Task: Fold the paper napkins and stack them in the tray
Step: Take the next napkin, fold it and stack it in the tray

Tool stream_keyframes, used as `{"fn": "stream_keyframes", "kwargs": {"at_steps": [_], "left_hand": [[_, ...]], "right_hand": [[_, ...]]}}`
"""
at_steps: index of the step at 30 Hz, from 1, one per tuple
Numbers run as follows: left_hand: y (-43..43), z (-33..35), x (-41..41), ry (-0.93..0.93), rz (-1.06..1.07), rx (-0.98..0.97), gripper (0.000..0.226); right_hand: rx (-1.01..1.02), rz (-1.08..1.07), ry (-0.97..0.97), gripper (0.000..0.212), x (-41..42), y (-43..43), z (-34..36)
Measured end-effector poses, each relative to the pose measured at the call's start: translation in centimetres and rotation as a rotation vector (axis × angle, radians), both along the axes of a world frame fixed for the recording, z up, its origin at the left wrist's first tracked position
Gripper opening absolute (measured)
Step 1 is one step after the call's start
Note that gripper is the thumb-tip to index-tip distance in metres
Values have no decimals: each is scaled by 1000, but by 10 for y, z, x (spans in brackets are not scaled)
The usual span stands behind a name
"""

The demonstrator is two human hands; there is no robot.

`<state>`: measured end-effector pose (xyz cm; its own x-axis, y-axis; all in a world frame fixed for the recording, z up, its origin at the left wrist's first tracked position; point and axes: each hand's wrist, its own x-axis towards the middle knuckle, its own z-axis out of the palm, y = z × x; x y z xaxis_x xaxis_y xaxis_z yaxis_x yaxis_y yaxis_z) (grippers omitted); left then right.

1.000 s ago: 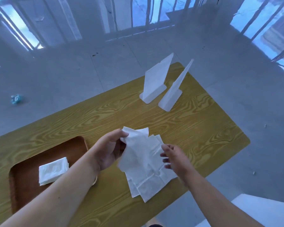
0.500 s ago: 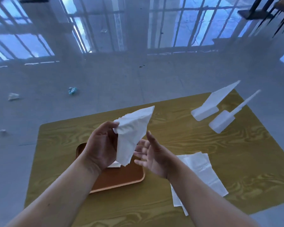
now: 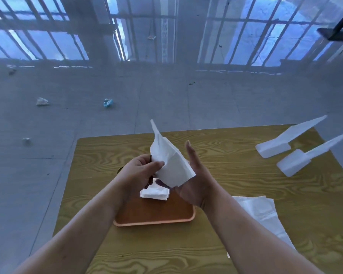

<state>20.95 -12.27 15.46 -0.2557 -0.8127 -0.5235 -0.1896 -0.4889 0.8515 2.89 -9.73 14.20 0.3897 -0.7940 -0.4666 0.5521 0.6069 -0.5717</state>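
Head view: we pinch the thin white paper napkin [image 3: 170, 161] in the left hand [image 3: 139, 171] over the brown rectangular tray [image 3: 154, 222], with the right hand [image 3: 194, 178] flat and straight-fingered behind it, probably backing the fold.

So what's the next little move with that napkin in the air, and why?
Probably the right hand should close on the napkin to fold it: only the left hand pinches it, loose above the tray, and the right hand is open beside it.
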Motion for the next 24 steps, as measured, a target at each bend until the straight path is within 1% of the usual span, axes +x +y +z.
{"fn": "stream_keyframes", "kwargs": {"at_steps": [1,2,3,5,6,8,9,10,11,12,13,14,15,16,17,18,20,21,22,23,24], "left_hand": [[0,-2,-1,-57,-14,-24,30],[0,-2,-2,-148,-34,-71,32],[1,-2,-3,-281,-56,-144,42],[5,-1,-3,-559,-20,-314,74],[7,0,-2,-633,35,-394,91],[9,3,0,-696,85,-563,125],[8,4,1,-733,69,-645,136],[7,5,2,-777,36,-727,140],[6,6,3,-811,-21,-812,136],[3,8,5,-825,-113,-897,124],[0,9,6,-802,-227,-984,102],[-3,11,6,-747,-325,-1061,75],[-4,13,5,-679,-391,-1088,48],[-4,16,4,-614,-407,-1061,28],[-4,18,2,-560,-373,-987,12],[-4,18,0,-504,-313,-871,7],[-6,17,-5,-353,-178,-578,21],[-6,18,-8,-222,-97,-400,26],[-5,20,-11,-74,-11,-209,28],[-4,19,-14,58,65,-41,24],[-2,17,-17,142,132,78,21]], "right_hand": [[-11,6,23,88,3,0,2],[-29,18,38,82,5,-1,4],[-45,32,51,77,7,-1,5],[-24,63,84,65,9,-1,5],[-5,79,102,58,8,-1,6],[8,121,146,41,5,-1,6],[9,139,182,36,2,-1,5],[8,154,211,34,-1,0,5],[7,169,227,35,-3,0,4],[10,182,234,37,-6,-1,3],[19,200,242,39,-9,-1,2],[35,225,252,39,-12,-1,1],[50,252,255,36,-16,-2,0],[59,268,254,33,-21,-1,0],[64,257,269,35,-26,-1,0],[69,217,306,41,-32,0,0],[85,75,378,57,-45,3,-9],[96,16,373,71,-51,4,-14],[97,-1,345,83,-55,6,-19],[76,18,301,92,-58,9,-23],[48,48,244,99,-57,13,-25]]}}
